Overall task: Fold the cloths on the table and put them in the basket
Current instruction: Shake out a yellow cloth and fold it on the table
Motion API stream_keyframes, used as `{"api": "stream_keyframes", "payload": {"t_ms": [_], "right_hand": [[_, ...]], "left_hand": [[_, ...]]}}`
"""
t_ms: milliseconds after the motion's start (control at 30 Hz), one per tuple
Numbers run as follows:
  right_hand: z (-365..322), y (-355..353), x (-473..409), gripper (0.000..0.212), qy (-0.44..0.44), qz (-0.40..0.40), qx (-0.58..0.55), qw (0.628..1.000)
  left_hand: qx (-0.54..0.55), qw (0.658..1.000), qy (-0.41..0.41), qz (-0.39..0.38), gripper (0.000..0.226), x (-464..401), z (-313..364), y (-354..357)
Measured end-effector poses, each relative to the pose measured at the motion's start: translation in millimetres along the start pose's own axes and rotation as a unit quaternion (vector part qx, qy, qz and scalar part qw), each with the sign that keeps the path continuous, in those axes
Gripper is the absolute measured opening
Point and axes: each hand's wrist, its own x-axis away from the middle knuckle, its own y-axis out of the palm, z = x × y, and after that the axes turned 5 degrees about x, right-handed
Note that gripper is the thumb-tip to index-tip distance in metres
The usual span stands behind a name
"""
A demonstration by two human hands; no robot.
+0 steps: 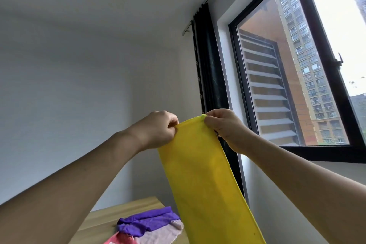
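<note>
Both hands are raised in front of the window (293, 77), each pinching a top corner of the yellow cloth (204, 184): the left hand (156, 130) grips one corner, the right hand (223, 127) the other (fingers curled tight). The cloth hangs down between them as a narrow strip. Below, a purple cloth (146, 221) and a pink cloth (158, 234) lie bunched on the table (111, 216).
</note>
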Motion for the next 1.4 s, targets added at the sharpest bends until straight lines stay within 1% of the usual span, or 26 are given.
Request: {"api": "stream_keyframes", "payload": {"t_ms": [100,233,367,467,567,667,767,833,900,967,1000,1033,1100,1133,1200,1233,1333,1400], "right_hand": [[5,0,0,0.019,0.004,-0.003,0.016,1.000],[11,2,-2,0.019,0.014,-0.029,0.006,0.999],[14,4,-2,0.014,0.053,-0.091,-0.065,0.992],[13,4,1,0.009,0.066,-0.117,-0.100,0.986],[15,5,1,0.020,0.059,-0.101,-0.097,0.988],[15,6,-1,0.010,0.032,-0.078,-0.086,0.993],[12,8,-3,0.008,0.001,-0.052,-0.041,0.998],[13,6,-5,0.011,-0.014,-0.031,-0.004,0.999],[17,2,-7,0.014,-0.029,0.000,0.015,0.999],[22,-3,-8,0.009,-0.043,0.015,0.018,0.999],[24,-3,-8,0.005,-0.047,0.005,0.023,0.999],[26,-3,-7,0.007,-0.048,-0.012,0.035,0.998],[32,0,-9,0.024,-0.041,-0.037,0.068,0.996],[34,2,-9,0.026,-0.042,-0.040,0.085,0.995],[37,8,-11,0.013,-0.058,-0.037,0.129,0.989],[40,13,-13,0.008,-0.070,-0.030,0.171,0.982],[47,28,-22,0.008,-0.099,-0.027,0.331,0.938],[53,40,-27,0.010,-0.115,-0.046,0.415,0.902]], "left_hand": [[-0.104,0.991,0.059,0.062,0.023,-2,0,3],[-0.156,0.983,0.060,0.078,0.025,-5,-1,5],[-0.167,0.982,0.046,0.081,0.024,-4,1,5],[-0.162,0.983,0.035,0.081,0.024,-3,0,5],[-0.147,0.986,0.028,0.078,0.024,-1,0,4],[-0.132,0.990,0.010,0.044,0.024,-2,1,2],[-0.121,0.992,-0.030,-0.010,0.023,-1,3,-2],[-0.161,0.985,-0.050,-0.021,0.026,1,3,-6],[-0.214,0.975,-0.064,0.001,0.027,5,2,-12],[-0.208,0.975,-0.070,0.032,0.024,10,-2,-16],[-0.200,0.976,-0.068,0.047,0.023,11,-4,-16],[-0.199,0.976,-0.064,0.060,0.022,12,-6,-15],[-0.202,0.975,-0.053,0.076,0.018,10,-11,-12],[-0.197,0.976,-0.047,0.083,0.015,9,-15,-10],[-0.180,0.978,-0.041,0.096,0.014,6,-22,-4],[-0.180,0.977,-0.031,0.107,0.014,5,-27,0],[-0.209,0.962,0.028,0.171,0.012,0,-43,16],[-0.181,0.966,0.025,0.182,0.014,-3,-58,28]]}}
